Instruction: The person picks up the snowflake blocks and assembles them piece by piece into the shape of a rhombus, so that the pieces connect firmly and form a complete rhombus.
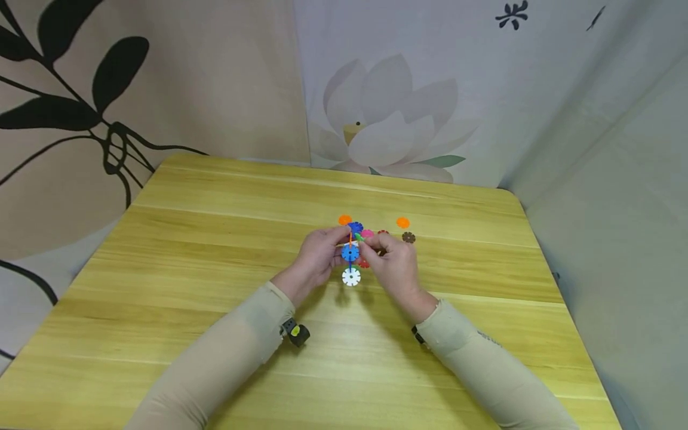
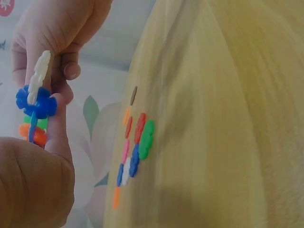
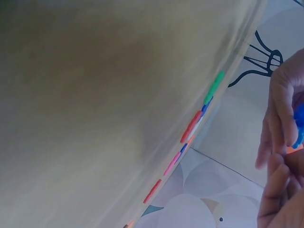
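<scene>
My left hand grips a small chain of slotted plastic discs above the table. In it a white disc hangs lowest, below a light blue disc, with an orange disc nearer the fingers. From the right, my right hand pinches a green disc close against the upper end of the chain. Whether the green disc's slot is joined cannot be made out. Fingers of both hands partly cover the chain, and in the right wrist view only a blue disc and some orange show.
Loose discs lie flat on the wooden table behind and under the hands: orange discs, a brown disc, a pink disc, red, blue, white and green ones. A patterned curtain hangs behind the table's far edge.
</scene>
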A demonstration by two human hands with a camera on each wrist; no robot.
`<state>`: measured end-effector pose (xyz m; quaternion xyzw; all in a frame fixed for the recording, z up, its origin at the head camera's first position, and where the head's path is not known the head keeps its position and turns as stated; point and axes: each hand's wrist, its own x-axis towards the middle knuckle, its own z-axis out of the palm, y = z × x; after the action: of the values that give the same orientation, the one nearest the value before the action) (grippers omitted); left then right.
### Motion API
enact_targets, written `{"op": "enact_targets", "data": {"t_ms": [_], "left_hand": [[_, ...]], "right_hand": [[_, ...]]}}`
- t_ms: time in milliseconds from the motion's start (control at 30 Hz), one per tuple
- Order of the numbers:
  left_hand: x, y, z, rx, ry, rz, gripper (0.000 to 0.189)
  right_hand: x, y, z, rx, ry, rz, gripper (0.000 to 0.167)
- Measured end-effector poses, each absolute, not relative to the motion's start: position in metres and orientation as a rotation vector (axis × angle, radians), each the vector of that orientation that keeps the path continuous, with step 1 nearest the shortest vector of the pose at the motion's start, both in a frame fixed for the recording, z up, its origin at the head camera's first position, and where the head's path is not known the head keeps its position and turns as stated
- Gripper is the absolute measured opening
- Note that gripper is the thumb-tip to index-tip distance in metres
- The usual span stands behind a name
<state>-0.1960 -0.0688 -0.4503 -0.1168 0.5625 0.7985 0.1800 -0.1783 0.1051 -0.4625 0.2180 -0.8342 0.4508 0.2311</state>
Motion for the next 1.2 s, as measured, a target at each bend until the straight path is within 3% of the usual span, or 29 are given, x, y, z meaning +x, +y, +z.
{"op": "enact_targets", "data": {"t_ms": [333,1200], "left_hand": [[-0.199,-0.070,-0.449,-0.352,1.619,2.223,0.046],[-0.195,-0.069,-0.435,-0.411,1.590,2.332,0.029]], "right_hand": [[-0.179,0.103,-0.460,0.628,-2.307,1.172,0.006],[-0.183,0.104,-0.458,0.677,-2.125,1.375,0.004]]}}
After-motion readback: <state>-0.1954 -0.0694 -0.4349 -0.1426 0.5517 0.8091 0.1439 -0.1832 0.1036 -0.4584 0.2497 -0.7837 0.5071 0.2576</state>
